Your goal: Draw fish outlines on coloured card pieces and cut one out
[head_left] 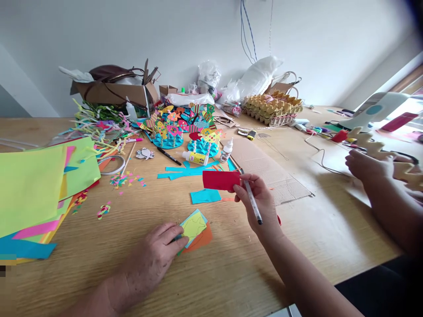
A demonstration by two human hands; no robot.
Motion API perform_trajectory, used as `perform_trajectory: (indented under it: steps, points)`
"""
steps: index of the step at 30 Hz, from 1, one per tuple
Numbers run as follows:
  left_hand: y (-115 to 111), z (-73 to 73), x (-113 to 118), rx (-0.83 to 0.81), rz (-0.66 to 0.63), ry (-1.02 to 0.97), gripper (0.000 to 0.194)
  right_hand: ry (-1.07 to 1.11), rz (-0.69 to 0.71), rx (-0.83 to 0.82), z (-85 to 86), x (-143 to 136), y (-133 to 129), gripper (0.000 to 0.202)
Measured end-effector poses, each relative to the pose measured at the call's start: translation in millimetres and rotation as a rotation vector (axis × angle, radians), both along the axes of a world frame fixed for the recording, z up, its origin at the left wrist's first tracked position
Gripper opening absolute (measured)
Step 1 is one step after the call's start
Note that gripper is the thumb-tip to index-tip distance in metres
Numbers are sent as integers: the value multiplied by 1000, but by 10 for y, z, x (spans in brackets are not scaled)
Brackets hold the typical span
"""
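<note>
My right hand [259, 198] holds a red paper rectangle [220, 180] between thumb and fingers, raised over the table, with a pen [253, 202] also in its grip, tip pointing down toward me. The fingertips of my left hand [163, 244] rest on a small stack of paper pieces. On top of that stack is a yellow-green piece [194, 225] with a drawn outline, above light blue and orange paper [203, 237]. Beyond the red paper lies a blue rectangle [205, 196] with blue strips [188, 170] behind it.
Coloured sheets [29, 189] are piled at left. Paper fish on blue bases [168, 140], glue bottles [226, 150] and a black marker [168, 156] stand or lie ahead. Cardboard [271, 171] lies right of centre. Another person's hands [370, 166] are at far right, near egg-carton pieces.
</note>
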State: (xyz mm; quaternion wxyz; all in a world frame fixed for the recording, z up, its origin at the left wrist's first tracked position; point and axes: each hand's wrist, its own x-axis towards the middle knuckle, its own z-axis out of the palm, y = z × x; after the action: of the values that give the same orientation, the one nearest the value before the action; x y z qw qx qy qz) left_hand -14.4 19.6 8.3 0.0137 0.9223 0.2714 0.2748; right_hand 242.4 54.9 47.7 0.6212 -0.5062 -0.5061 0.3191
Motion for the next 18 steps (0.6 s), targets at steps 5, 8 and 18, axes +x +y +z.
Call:
perform_trajectory:
  steps: [5,8,18]
  points:
    - [-11,75,-9,-17,-14,-41,36,56,185,-220,-17,-87,-184,29]
    - [-30,161,-44,-75,-34,-178,33,-27,263,-336,-152,-185,-248,27]
    - [-14,-2,-49,-89,-54,-114,36,-573,216,-333,-241,-306,-328,21]
